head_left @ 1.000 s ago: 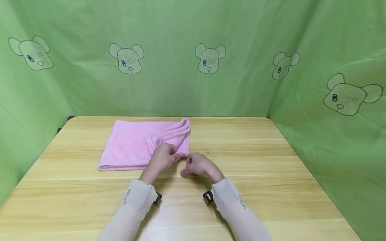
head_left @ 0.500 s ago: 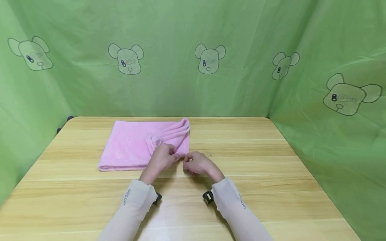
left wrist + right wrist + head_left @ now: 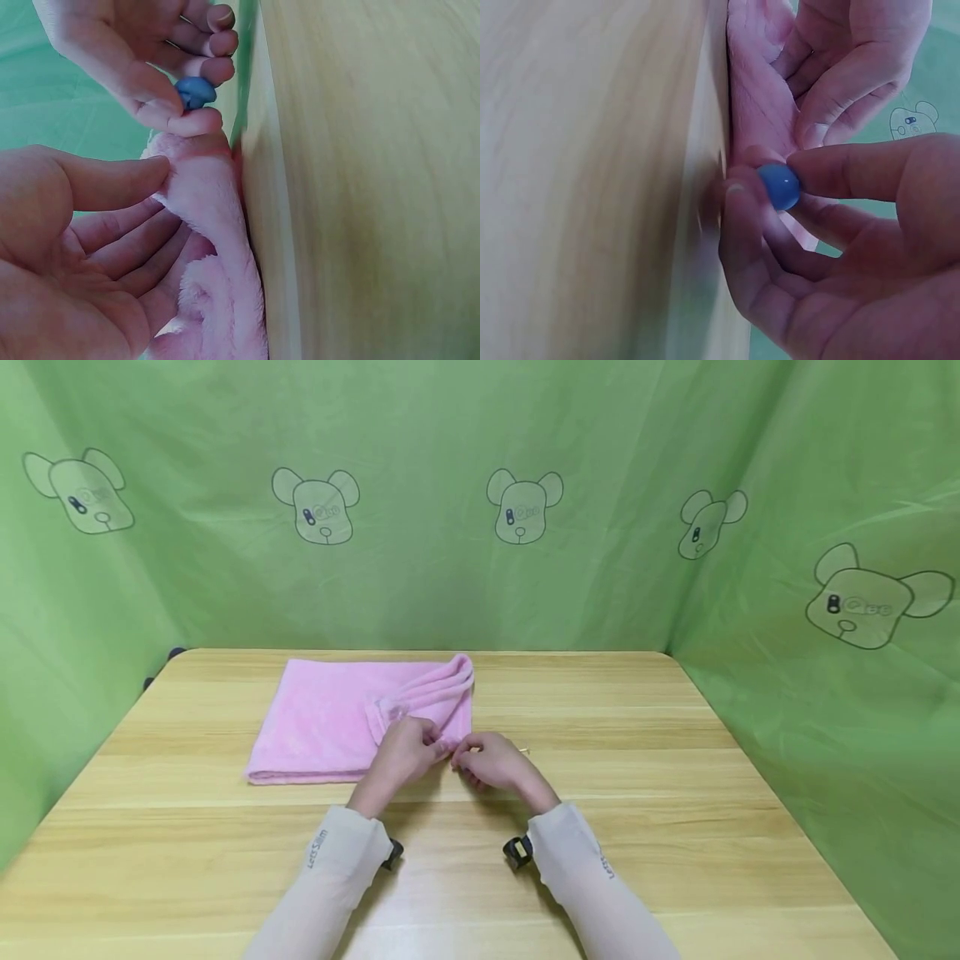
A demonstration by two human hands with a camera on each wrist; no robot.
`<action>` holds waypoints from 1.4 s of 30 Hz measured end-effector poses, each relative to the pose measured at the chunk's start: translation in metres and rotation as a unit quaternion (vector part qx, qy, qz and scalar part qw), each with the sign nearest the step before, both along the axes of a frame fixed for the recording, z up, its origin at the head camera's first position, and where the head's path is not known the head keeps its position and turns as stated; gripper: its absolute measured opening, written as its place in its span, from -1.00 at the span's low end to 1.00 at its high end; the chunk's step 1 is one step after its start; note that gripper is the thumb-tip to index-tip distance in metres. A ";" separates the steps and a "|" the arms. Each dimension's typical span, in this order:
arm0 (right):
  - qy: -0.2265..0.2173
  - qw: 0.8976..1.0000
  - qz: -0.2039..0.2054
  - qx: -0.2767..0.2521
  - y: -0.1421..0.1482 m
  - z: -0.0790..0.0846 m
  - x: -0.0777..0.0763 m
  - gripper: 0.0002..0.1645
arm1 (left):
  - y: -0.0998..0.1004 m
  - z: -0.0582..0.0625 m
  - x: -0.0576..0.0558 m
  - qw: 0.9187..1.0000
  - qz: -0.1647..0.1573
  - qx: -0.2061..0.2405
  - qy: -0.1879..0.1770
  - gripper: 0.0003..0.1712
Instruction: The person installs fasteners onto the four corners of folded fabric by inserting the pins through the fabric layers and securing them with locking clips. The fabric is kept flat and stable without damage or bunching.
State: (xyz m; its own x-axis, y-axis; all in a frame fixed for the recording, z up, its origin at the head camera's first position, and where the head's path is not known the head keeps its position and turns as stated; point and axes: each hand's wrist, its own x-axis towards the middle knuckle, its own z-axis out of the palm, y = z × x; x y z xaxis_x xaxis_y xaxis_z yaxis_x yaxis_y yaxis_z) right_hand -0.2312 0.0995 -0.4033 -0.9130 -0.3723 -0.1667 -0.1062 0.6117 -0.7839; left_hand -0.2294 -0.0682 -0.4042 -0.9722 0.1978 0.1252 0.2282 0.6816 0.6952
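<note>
A folded pink plush cloth [image 3: 322, 718] lies on the table, its right part gathered into ridges. My left hand [image 3: 405, 747] pinches the cloth's near right corner between thumb and fingers; the left wrist view shows the plush [image 3: 206, 180] at the thumb tip. Right beside it, my right hand [image 3: 491, 764] has its fingers bent around a small blue rounded piece [image 3: 780, 187], pinched between thumb and fingers against the cloth's edge. From the left side that blue piece [image 3: 196, 91] looks like a mushroom-shaped knob. A thin gold-coloured stem [image 3: 523, 750] sticks out past the right hand; whether it joins the knob cannot be told.
The wooden table [image 3: 637, 843] extends around the cloth on all sides. Green curtains [image 3: 420, 585] with bear-face drawings enclose its back and sides. A pale, shiny patch [image 3: 393, 708] shows on the cloth just beyond the left hand.
My right hand has moved slightly up toward the cloth corner, its fingertips drawing in close to the left hand's. The left hand and cloth stay in place.
</note>
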 end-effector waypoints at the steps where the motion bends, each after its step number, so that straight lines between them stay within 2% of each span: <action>1: 0.002 1.000 -0.003 -0.006 0.000 0.000 0.000 -0.81 | 0.000 0.000 0.000 1.000 0.000 0.000 -0.001 -0.88; 7: 0.002 0.999 -0.013 -0.032 -0.002 -0.001 0.000 -0.80 | 0.000 -0.001 0.000 1.000 -0.001 0.002 0.008 -0.88; 16: 0.000 0.999 -0.024 -0.033 -0.003 -0.002 -0.001 -0.80 | 0.000 -0.002 0.000 1.000 -0.007 -0.002 0.001 -0.85; 23: -0.001 0.999 -0.029 -0.041 -0.003 -0.003 0.000 -0.80 | 0.003 -0.002 0.001 1.000 -0.013 0.003 0.013 -0.91; 42: 0.004 0.998 -0.032 -0.045 -0.004 -0.002 0.000 -0.77 | 0.000 0.001 0.001 0.999 -0.009 0.000 -0.032 -0.95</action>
State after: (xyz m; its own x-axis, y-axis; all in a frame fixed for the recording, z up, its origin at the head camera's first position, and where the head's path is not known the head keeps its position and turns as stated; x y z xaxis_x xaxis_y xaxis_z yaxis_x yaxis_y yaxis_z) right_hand -0.2315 0.0953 -0.4056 -0.9362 -0.3271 -0.1288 -0.0754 0.5447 -0.8352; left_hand -0.2284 -0.0682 -0.4031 -0.9746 0.2148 0.0627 0.1949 0.6776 0.7092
